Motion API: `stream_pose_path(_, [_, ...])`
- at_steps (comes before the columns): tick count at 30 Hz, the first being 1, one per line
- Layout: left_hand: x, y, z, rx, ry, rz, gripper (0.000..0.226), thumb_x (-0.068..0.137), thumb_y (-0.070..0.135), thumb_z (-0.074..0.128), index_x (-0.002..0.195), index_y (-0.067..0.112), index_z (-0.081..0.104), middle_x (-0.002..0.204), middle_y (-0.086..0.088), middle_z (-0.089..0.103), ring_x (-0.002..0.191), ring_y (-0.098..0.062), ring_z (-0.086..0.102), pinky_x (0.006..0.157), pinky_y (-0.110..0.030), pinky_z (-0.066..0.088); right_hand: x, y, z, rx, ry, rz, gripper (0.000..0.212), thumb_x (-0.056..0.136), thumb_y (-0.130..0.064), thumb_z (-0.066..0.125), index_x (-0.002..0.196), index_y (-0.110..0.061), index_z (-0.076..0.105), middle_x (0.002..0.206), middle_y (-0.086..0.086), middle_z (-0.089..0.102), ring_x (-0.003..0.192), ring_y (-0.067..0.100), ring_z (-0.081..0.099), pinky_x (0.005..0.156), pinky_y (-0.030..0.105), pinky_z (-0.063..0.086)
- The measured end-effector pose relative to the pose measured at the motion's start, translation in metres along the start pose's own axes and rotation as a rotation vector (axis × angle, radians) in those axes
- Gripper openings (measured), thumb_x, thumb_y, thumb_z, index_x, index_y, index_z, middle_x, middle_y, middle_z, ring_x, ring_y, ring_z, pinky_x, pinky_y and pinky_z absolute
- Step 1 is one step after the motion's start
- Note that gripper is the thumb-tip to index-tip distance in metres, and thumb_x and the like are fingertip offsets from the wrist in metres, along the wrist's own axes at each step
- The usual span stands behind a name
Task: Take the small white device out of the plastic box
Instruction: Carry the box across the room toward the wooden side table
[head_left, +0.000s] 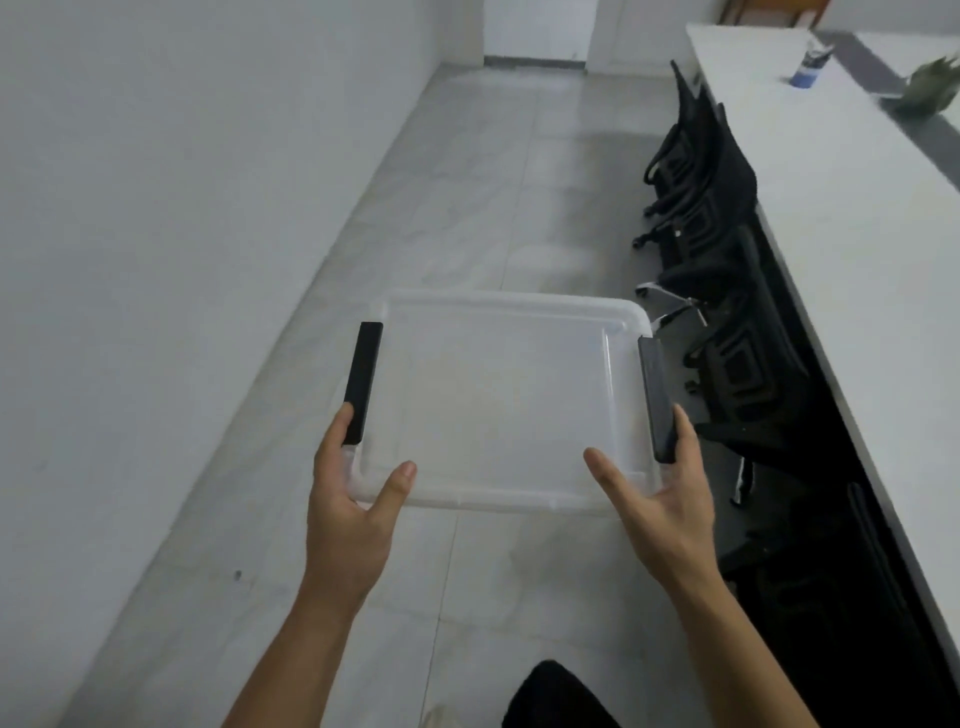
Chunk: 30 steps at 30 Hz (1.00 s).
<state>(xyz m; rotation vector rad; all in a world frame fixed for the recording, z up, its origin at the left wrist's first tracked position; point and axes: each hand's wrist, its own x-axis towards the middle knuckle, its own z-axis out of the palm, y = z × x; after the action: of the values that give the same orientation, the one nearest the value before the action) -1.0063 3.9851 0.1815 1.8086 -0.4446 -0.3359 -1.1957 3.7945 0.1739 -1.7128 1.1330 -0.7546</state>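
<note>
Both hands, left hand (348, 499) and right hand (660, 499), grip the plastic box (498, 400) at its near corners, fingers spread. Set it down level, then release the 2 black latches (363, 382).

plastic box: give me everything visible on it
The plastic box is translucent, whitish, squarish with rounded corners, its lid on and seen from above. A black clip-like bar runs along the left edge and the right edge. It is held roughly level above the tiled floor: the left hand and right hand grip its near corners, thumbs on the lid. Contents cannot be made out.
</note>
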Motion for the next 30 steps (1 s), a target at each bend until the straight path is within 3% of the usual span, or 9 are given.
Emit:
stream_pose_path(3, [0.078,0.015,0.043,0.021,-0.145,0.046,0.074,0.089,0.019,0.073,0.152,0.032,0.037,0.155,0.018,0.041,0.144,0.000,0.035,0.120,-0.032,0.029,0.054,0.002,0.004,0.005,0.126,0.054,0.104,0.076,-0.040,0.083,0.159,-0.021,0.025,0.151,-0.010,0.042,0.134,0.006,0.042,0.109,0.024,0.036])
stream_pose_path(7, [0.188,0.025,0.114,0.034,-0.253,0.085,0.073,0.089,0.018,0.073,0.150,0.034,0.038,0.151,0.017,0.043,0.140,0.000,0.038,0.116,-0.028,0.031,0.151,0.012,0.023,0.016,0.241,0.099,0.107,0.075,-0.044,0.082,0.160,-0.023,0.020,0.162,-0.002,0.032,0.147,0.016,0.033,0.119,0.040,0.033])
stream_pose_path(9, [0.247,0.029,0.149,0.039,-0.270,0.101,0.073,0.088,0.018,0.074,0.150,0.034,0.038,0.153,0.016,0.044,0.142,-0.002,0.039,0.118,-0.031,0.032,0.210,0.017,0.036,0.046,0.267,0.098,0.108,0.075,-0.044,0.082,0.160,-0.025,0.018,0.164,-0.005,0.029,0.148,0.012,0.030,0.120,0.037,0.031])
stream_pose_path(13, [0.368,0.053,0.203,0.037,-0.266,0.109,0.074,0.088,0.018,0.075,0.151,0.033,0.039,0.154,0.016,0.045,0.143,-0.002,0.040,0.120,-0.039,0.033,0.342,0.004,0.061,0.107,0.252,0.127,0.108,0.074,-0.043,0.082,0.160,-0.026,0.020,0.147,-0.023,0.030,0.132,-0.007,0.031,0.097,0.000,0.027])
stream_pose_path(17, [0.479,0.079,0.234,0.033,-0.195,0.121,0.075,0.088,0.018,0.075,0.152,0.032,0.039,0.154,0.020,0.043,0.132,0.023,0.034,0.121,-0.035,0.030,0.472,-0.029,0.095,0.118,0.181,0.091,0.105,0.077,-0.037,0.083,0.160,-0.025,0.020,0.149,-0.023,0.029,0.132,-0.012,0.029,0.100,-0.002,0.024])
stream_pose_path(20, [0.558,0.086,0.250,0.015,-0.143,0.102,0.075,0.088,0.020,0.075,0.152,0.035,0.038,0.154,0.023,0.042,0.130,0.026,0.033,0.120,-0.034,0.030,0.561,-0.052,0.124,0.103,0.142,0.051,0.105,0.077,-0.037,0.084,0.160,-0.025,0.020,0.148,-0.025,0.029,0.128,-0.018,0.027,0.091,-0.012,0.020])
stream_pose_path(24, [0.671,0.081,0.291,-0.011,-0.101,0.089,0.074,0.088,0.019,0.075,0.151,0.035,0.040,0.154,0.017,0.045,0.142,0.002,0.038,0.120,-0.042,0.032,0.683,-0.066,0.171,0.074,0.122,0.008,0.106,0.076,-0.038,0.084,0.160,-0.028,0.021,0.149,-0.027,0.027,0.135,-0.014,0.024,0.098,-0.004,0.018])
stream_pose_path(30, [0.862,0.100,0.373,-0.034,-0.156,0.098,0.072,0.088,0.019,0.074,0.151,0.033,0.040,0.155,0.013,0.044,0.143,-0.001,0.037,0.120,-0.040,0.032,0.868,-0.090,0.220,0.090,0.185,0.029,0.105,0.076,-0.036,0.085,0.160,-0.028,0.023,0.148,-0.026,0.031,0.137,-0.009,0.030,0.110,0.015,0.026])
